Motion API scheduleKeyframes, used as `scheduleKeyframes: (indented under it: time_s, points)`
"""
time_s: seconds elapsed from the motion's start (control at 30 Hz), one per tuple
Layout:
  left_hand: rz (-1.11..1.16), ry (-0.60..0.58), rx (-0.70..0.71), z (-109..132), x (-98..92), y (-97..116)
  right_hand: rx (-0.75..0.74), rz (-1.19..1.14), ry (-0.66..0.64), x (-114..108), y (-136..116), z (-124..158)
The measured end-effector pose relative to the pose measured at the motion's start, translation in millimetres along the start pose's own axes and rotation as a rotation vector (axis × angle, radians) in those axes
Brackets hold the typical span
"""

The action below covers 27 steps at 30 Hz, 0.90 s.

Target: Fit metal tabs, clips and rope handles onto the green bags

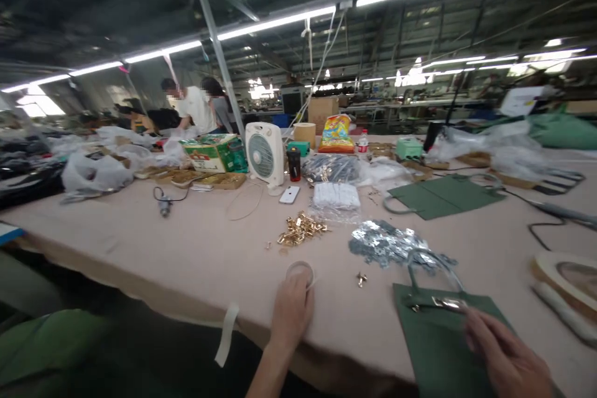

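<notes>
My left hand [292, 301] is over the table near its front edge, fingers curled on a thin pale ring that looks like a roll of tape [299, 266]. At the lower right, my right hand [506, 348] has its fingers pressed together at a green bag panel [433, 336]. A shiny metal clasp [448, 303] and a curved handle [436, 259] are on this panel, close to my right fingertips. Between the hands lie a few loose brass-coloured fittings [361, 280]. Part of the panel is hidden under my right hand.
Beyond my hands are a pile of gold fittings [303, 229] and a heap of silver metal plates [387, 242]. Another green panel [448, 194], a phone [290, 194] and a fan [265, 157] stand or lie farther back. A large tape roll [543, 264] is at right.
</notes>
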<state>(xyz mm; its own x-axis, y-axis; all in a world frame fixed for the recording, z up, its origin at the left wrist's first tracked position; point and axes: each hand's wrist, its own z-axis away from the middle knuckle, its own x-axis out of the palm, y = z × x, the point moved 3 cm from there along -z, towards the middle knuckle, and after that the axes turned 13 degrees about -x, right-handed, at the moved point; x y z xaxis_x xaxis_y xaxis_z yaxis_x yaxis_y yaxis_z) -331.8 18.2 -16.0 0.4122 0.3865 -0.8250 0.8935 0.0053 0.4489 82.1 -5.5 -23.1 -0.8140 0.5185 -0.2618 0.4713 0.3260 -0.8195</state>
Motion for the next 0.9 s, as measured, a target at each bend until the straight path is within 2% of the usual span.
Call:
scheduleKeyframes:
  time_s: [0.07, 0.2, 0.27, 0.37, 0.53, 0.77, 0.9]
  points:
    - [0.043, -0.056, 0.075, 8.8, 7.2, 20.5, -0.001, -0.073, -0.097, 15.5, -9.6, 3.4]
    - [0.154, -0.17, 0.228, 20.5, 19.9, 60.4, -0.033, -0.257, -0.25, 60.1, -37.2, 4.0]
    - [0.213, -0.233, 0.275, 23.5, 25.4, 77.2, -0.111, -0.284, -0.344, 77.6, -50.2, 2.7]
    - [0.27, -0.315, 0.29, 26.4, 31.6, 94.1, -0.268, -0.243, -0.504, 91.0, -63.0, 4.0]
    - [0.291, -0.341, 0.278, 28.9, 34.5, 101.3, -0.381, -0.118, -0.65, 94.5, -61.2, 11.4]
    - [0.307, -0.356, 0.254, 27.5, 31.5, 100.9, -0.398, -0.06, -0.672, 100.2, -56.7, 12.7]
    - [0.313, -0.355, 0.287, 24.9, 28.7, 104.2, -0.403, -0.055, -0.658, 101.0, -54.0, 13.3]
